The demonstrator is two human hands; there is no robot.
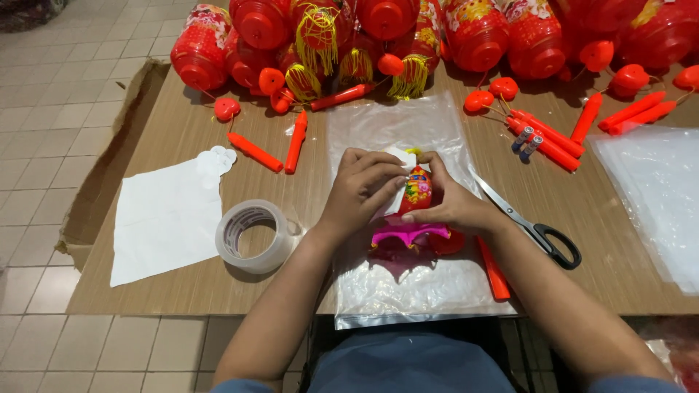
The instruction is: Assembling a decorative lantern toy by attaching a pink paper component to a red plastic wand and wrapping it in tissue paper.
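Observation:
Both my hands meet over a small red lantern [418, 191] with a flower print, a yellow tuft at its far end and a pink base. My left hand [360, 191] presses a white sheet of paper [397, 200] against the lantern's left side. My right hand [448, 204] grips the lantern from the right, thumb across its lower part. The lantern lies on a clear plastic bag [408, 284] spread on the brown table [182, 131]. An orange stick [494, 273] lies on the bag beside my right wrist.
A roll of clear tape [253, 235] and white paper sheets [166, 218] lie at the left. Black-handled scissors [531, 227] lie at the right. Red lanterns [378, 36], orange sticks [295, 142], heart pieces and two small batteries [526, 143] fill the far side. More clear bags [652, 196] lie far right.

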